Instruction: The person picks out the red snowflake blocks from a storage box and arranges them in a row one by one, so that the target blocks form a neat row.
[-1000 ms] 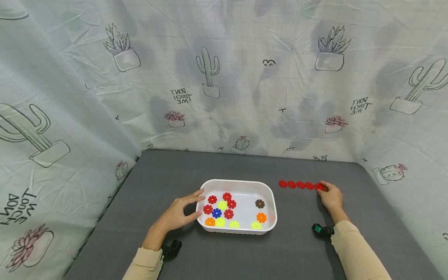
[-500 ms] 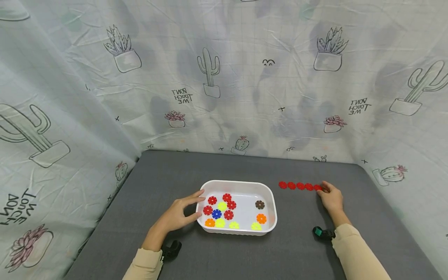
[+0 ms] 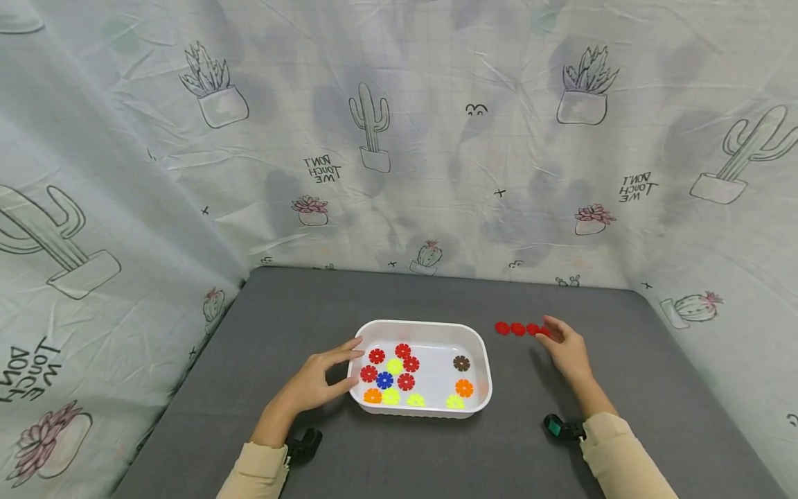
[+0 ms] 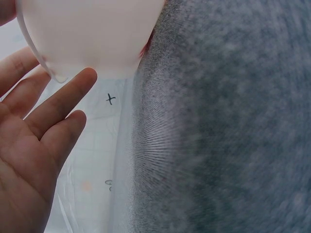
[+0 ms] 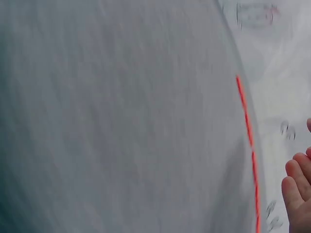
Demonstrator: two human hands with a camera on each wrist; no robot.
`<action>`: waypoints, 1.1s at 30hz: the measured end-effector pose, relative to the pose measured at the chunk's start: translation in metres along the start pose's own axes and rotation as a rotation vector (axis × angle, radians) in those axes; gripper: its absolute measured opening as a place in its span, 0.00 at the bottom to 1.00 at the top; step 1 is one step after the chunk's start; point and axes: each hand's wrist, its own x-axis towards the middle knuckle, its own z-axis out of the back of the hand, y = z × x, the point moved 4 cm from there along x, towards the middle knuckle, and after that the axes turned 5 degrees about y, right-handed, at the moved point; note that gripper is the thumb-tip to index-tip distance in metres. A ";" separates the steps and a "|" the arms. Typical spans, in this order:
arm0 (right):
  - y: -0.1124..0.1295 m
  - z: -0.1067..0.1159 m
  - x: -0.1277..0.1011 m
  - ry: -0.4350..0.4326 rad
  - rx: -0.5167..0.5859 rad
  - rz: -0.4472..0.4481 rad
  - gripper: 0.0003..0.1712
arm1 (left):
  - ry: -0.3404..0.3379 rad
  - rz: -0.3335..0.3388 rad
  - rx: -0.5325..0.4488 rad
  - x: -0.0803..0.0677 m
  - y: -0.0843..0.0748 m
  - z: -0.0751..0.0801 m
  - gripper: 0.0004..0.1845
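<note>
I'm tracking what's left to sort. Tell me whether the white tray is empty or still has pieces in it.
Not empty. The white tray sits upright on the gray table with loose flower-shaped discs on its floor: red, yellow, orange, one blue, one brown.

We're getting soft, even light from above in the head view, with faint shadows under the white tray (image 3: 480,346) and hands, and the cactus-print curtain (image 3: 399,138) bows at the edges. Our left wrist view is close and overexposed on the tray wall (image 4: 92,34). Our right wrist view is smeared with motion blur, the red discs (image 5: 248,145) a streak.
</note>
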 end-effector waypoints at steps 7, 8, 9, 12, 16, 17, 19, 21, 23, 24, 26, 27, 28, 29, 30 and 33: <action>0.033 -0.023 -0.011 0.092 0.125 0.118 0.29 | 0.004 0.006 0.008 0.000 0.001 -0.001 0.25; 0.039 -0.026 -0.013 0.106 0.148 0.125 0.30 | 0.003 0.004 0.006 0.000 0.001 -0.001 0.25; 0.045 -0.030 -0.016 0.119 0.175 0.134 0.30 | 0.003 0.005 0.005 0.000 0.000 -0.001 0.25; 0.061 -0.041 -0.023 0.156 0.256 0.162 0.31 | 0.004 0.013 0.007 0.000 0.000 0.000 0.25; 0.080 -0.056 -0.032 0.190 0.324 0.218 0.29 | 0.008 0.021 0.007 -0.002 0.000 0.000 0.25; 0.085 -0.059 -0.034 0.196 0.336 0.235 0.28 | 0.009 0.021 0.003 -0.003 0.000 0.000 0.25; 0.093 -0.066 -0.036 0.214 0.346 0.265 0.27 | 0.008 0.022 0.000 -0.003 0.001 0.001 0.25; 0.102 -0.072 -0.037 0.237 0.347 0.299 0.26 | 0.006 0.020 0.000 -0.003 0.001 0.001 0.26; 0.111 -0.079 -0.039 0.269 0.343 0.330 0.26 | 0.002 0.020 -0.005 -0.003 0.002 0.001 0.26; 0.115 -0.083 -0.039 0.290 0.340 0.345 0.26 | 0.001 0.022 -0.006 -0.003 0.002 0.001 0.26; 0.123 -0.091 -0.040 0.328 0.342 0.367 0.26 | 0.001 0.024 -0.001 -0.003 0.002 0.001 0.26; 0.126 -0.096 -0.041 0.349 0.343 0.373 0.26 | 0.003 0.029 -0.002 -0.003 0.003 0.001 0.26; 0.130 -0.100 -0.041 0.368 0.345 0.376 0.26 | 0.003 0.028 0.000 -0.003 0.003 0.001 0.26; 0.132 -0.105 -0.041 0.386 0.347 0.369 0.26 | 0.003 0.026 0.001 -0.003 0.003 0.001 0.26; 0.135 -0.109 -0.041 0.405 0.347 0.365 0.25 | 0.005 0.022 0.002 -0.002 0.002 0.001 0.26; 0.142 -0.122 -0.040 0.462 0.338 0.344 0.25 | 0.007 0.008 0.006 -0.001 0.001 0.001 0.26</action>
